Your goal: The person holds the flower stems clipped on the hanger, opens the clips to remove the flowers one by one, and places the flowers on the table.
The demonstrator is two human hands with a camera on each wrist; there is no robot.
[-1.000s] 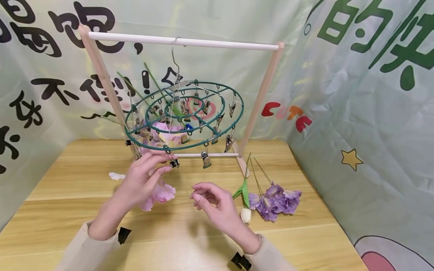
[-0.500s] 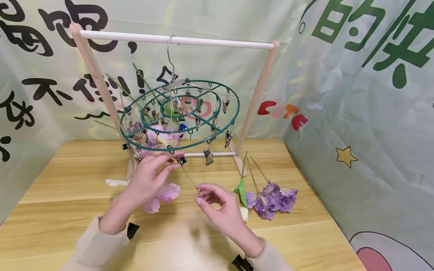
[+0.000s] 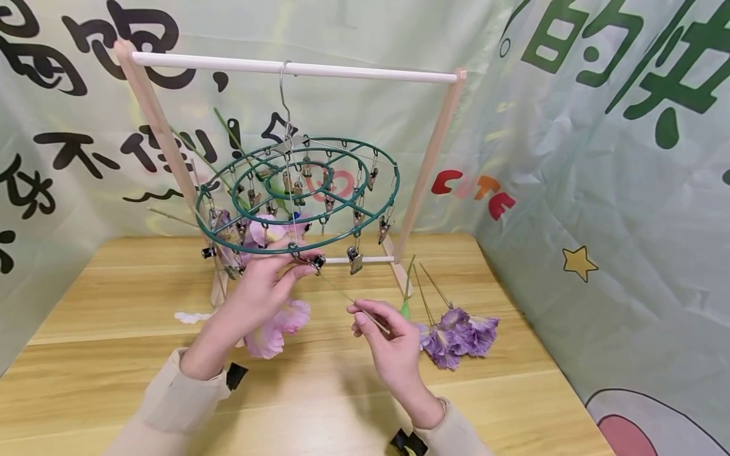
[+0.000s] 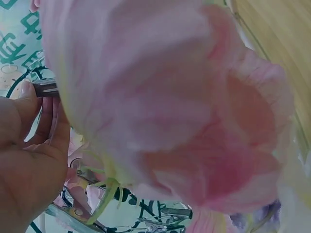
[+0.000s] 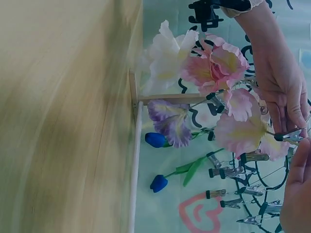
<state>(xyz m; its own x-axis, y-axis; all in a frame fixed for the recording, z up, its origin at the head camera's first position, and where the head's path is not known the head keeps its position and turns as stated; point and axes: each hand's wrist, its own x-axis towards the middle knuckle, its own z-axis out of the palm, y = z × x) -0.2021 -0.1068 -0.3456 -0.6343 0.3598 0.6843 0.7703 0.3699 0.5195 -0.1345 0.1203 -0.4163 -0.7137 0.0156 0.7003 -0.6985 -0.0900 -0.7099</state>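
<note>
Under the front rim of a round green clip hanger (image 3: 251, 250), my left hand (image 3: 256, 301) pinches a metal clip (image 3: 317, 262). A thin stem (image 3: 339, 290) runs from this clip to my right hand (image 3: 393, 345), which holds it between thumb and fingers. In the right wrist view, a pale pink artificial flower (image 5: 238, 133) sits on the other side of the clip at the left fingertips. Whether the clip's jaws have closed on the stem cannot be made out. A large pink flower (image 4: 160, 107) blocks much of the left wrist view.
The hanger hangs from a white bar (image 3: 365, 71) on a wooden stand (image 3: 430, 158). Purple flowers (image 3: 456, 335) lie at the right. Flowers hang at the left, including blue tulips (image 5: 155, 140) and a white flower (image 5: 167, 58). Several bare clips (image 3: 355, 259) dangle nearby.
My right hand has taken hold of the stem and moved right, with more stem showing between the hands. My left hand has shifted slightly right with the clip. The hanger has turned a little.
</note>
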